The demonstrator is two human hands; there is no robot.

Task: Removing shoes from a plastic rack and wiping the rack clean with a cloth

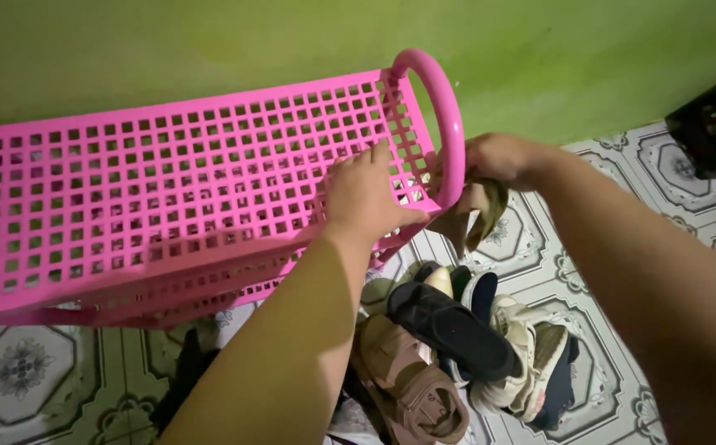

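Observation:
A pink plastic rack [152, 189] with grid shelves stands against a green wall. My left hand [368, 198] lies flat on its top shelf near the right end, fingers together. My right hand [502, 158] is just beyond the rack's rounded end loop [444, 107], shut on a crumpled brownish cloth [477, 216] that hangs down beside the loop.
Below the rack's right end lies a pile of shoes on the patterned tile floor [28, 371]: a brown sandal [411, 383], a dark slipper [449, 325], a pale sneaker [531, 354]. A dark piece of furniture [712, 124] stands at the far right.

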